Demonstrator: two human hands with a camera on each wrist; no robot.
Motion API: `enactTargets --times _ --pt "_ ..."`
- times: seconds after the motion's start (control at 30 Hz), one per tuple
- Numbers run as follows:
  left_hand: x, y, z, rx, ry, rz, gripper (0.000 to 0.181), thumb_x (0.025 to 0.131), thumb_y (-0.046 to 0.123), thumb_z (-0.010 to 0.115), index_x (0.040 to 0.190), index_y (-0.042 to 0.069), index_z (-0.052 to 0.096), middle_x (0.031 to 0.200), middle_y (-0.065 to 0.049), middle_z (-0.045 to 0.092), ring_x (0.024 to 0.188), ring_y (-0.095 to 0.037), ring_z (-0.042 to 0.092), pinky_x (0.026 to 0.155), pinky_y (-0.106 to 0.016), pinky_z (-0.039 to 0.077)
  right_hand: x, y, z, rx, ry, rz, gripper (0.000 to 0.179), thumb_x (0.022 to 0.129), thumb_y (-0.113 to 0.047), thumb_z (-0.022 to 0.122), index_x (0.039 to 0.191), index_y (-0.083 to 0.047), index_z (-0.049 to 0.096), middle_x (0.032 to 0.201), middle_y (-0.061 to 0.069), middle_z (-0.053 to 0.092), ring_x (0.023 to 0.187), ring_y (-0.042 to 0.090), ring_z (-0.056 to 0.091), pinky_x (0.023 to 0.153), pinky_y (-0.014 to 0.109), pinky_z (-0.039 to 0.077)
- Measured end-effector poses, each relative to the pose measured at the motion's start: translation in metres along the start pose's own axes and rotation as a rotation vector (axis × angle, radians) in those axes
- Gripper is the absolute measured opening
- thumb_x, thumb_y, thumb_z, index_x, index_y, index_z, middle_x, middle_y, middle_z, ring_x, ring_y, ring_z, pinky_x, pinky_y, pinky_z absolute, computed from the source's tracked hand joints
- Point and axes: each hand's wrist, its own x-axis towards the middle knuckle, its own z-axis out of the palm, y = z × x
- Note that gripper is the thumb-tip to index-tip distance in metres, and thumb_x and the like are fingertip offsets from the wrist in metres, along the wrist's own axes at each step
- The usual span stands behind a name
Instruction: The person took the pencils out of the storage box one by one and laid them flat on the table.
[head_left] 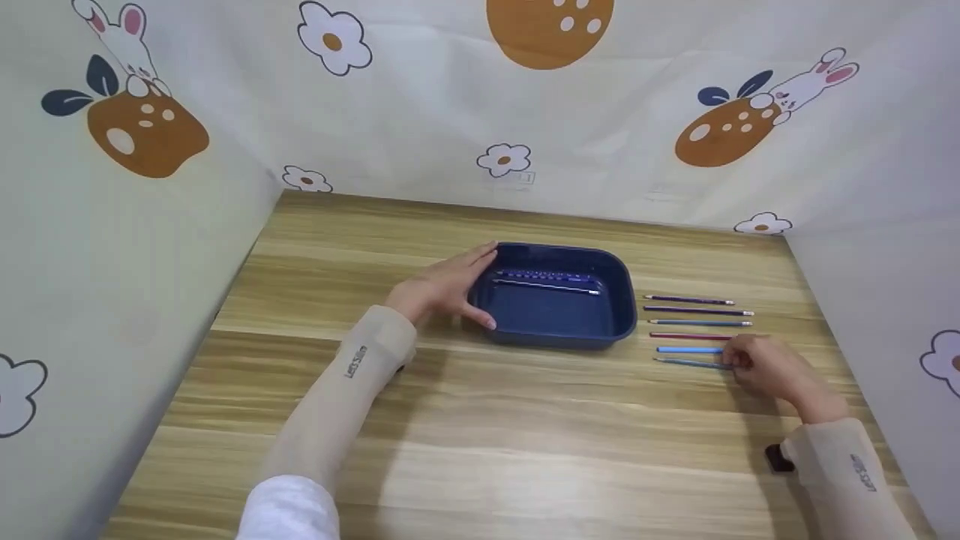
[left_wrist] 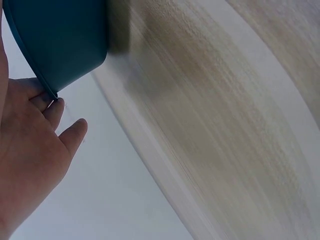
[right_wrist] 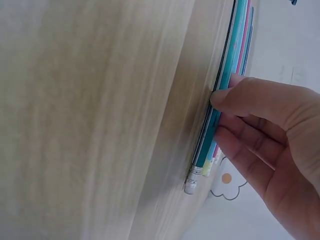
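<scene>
At its left end, a dark blue rectangular box [head_left: 559, 343] is gripped by my left hand [head_left: 446, 289]. The thumb lies by the front left corner, and the fingers reach the back left corner. In the left wrist view, fingertips [left_wrist: 57, 112] curl at the rim. Two pencils [head_left: 546, 286] lie inside the box along its back. Over to the right, my right hand [head_left: 776, 371] pinches a teal pencil [right_wrist: 205, 150] near its eraser end, between thumb and fingers. That pencil is the nearest of a row and its tip points left.
Beyond it lie a light blue pencil [head_left: 682, 349], a red pencil [head_left: 686, 336], a blue pencil [head_left: 697, 323] and two dark purple ones [head_left: 694, 310], roughly parallel, right of the box. Patterned cloth walls [head_left: 405, 135] enclose the wood-grain table [head_left: 510, 450] at the back and sides.
</scene>
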Motion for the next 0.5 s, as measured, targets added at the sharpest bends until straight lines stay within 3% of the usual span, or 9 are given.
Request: enactTargets --times 0.27,0.5 --pt "0.0005 -0.0005 -0.0013 -0.001 -0.008 -0.012 0.13 0.057 0.077 0.066 0.152 0.009 0.01 0.16 0.0 -0.003 0.145 -0.022 0.007 0.118 -0.037 0.015 0.0081 0.0027 -0.0027 -0.019 0.03 -0.018 0.022 0.066 0.009 0.058 0.073 -0.011 0.064 0.07 -0.002 0.06 0.065 0.012 0.05 0.055 0.03 0.043" --pt "-0.0001 0.0007 -0.0008 0.001 -0.013 -0.028 0.129 0.058 0.073 0.07 0.152 0.009 0.009 0.16 0.0 -0.003 0.146 -0.02 0.006 0.118 -0.035 0.012 0.0059 0.0034 -0.0007 -0.038 0.069 -0.053 0.02 0.066 0.009 0.061 0.074 -0.009 0.065 0.071 0.0 0.063 0.065 0.013 0.056 0.055 0.031 0.048"
